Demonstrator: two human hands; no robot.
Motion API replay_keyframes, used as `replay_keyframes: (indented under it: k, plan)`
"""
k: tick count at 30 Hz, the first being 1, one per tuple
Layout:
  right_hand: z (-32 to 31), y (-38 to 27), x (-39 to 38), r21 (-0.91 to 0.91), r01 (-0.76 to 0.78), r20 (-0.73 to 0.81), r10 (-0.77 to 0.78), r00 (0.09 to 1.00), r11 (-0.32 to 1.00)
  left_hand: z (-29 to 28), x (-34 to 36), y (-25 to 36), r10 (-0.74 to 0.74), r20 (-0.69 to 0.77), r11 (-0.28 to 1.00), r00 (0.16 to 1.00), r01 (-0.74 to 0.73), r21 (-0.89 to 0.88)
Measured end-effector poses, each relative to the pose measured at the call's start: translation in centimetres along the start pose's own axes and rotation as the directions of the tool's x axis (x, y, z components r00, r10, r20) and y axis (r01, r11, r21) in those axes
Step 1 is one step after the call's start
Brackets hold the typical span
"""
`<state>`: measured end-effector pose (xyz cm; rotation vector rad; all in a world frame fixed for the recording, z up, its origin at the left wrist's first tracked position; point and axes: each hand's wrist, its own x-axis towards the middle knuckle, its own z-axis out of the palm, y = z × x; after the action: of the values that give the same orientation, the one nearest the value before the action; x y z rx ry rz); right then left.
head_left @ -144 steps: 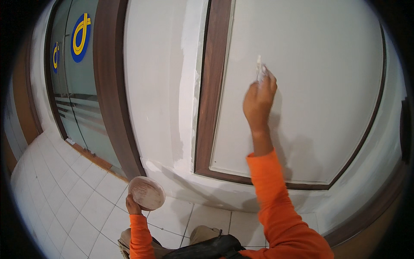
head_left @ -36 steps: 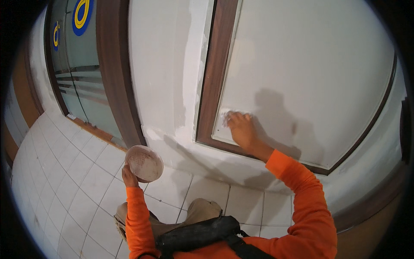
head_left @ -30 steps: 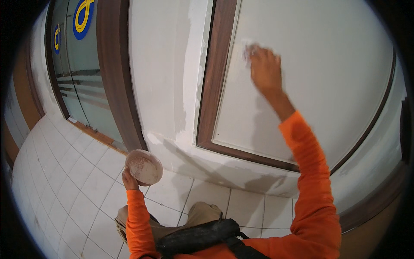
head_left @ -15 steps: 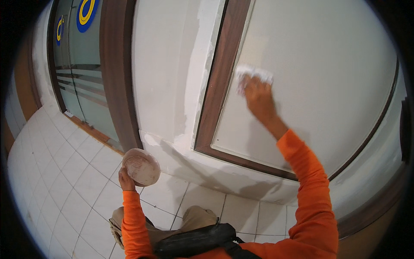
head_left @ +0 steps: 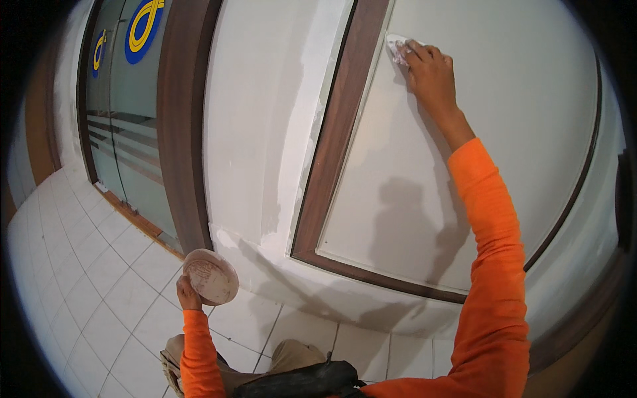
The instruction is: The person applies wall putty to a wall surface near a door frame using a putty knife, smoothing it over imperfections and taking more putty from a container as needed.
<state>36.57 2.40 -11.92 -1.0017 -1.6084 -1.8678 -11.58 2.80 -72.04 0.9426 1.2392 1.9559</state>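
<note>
My right hand (head_left: 431,73) grips a crumpled white cloth (head_left: 399,49) with dark reddish smudges. It presses the cloth to a pale wall panel (head_left: 504,132), high up beside the inner edge of the brown wooden frame (head_left: 335,126). Low on the left, my left hand (head_left: 188,294) holds a round, shallow brownish-pink dish (head_left: 211,277) by its rim. Powdery streaks mark the inside of the dish. Most of the left fingers are hidden behind it.
White tiles (head_left: 126,285) cover the floor. A patchy white wall (head_left: 252,119) separates the panel from a frosted glass door (head_left: 126,132) with blue-and-yellow emblems. My bent knee (head_left: 295,355) and a black bag (head_left: 298,381) are close to my body.
My right hand has moved up the panel with the cloth, the arm stretching further. The dish in my left hand sits slightly lower and further left in view, as the whole view has shifted.
</note>
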Motion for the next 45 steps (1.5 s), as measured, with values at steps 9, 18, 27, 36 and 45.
replay_keyframes:
  k: [9,18,27,36,45]
  plan:
    - [-1.2,-6.3,-5.0,0.101,0.006,0.138,-0.02,0.99,0.995,-1.0,0.6,-0.3,0.05,-0.003,0.999,0.999,-0.05,0.02]
    - [-6.2,-21.5,-25.5,0.538,0.008,0.512,-0.334,0.792,0.843,-0.6,0.1,-0.1,-0.022,0.015,1.0,1.0,0.022,-0.016]
    - [-9.3,-23.7,-23.4,0.436,-0.873,0.799,0.542,0.262,-0.22,-2.0,0.1,0.9,-0.106,0.043,0.994,0.993,0.107,-0.017]
    - [-1.1,-31.2,-17.3,0.277,-0.875,0.25,0.85,0.464,0.396,0.1,-0.8,2.5,-0.151,0.023,0.988,0.988,0.152,-0.022]
    - [0.2,-35.1,-15.1,0.342,-0.879,0.278,0.858,0.433,0.333,0.3,-0.5,3.2,-0.161,0.032,0.985,0.986,0.163,-0.064]
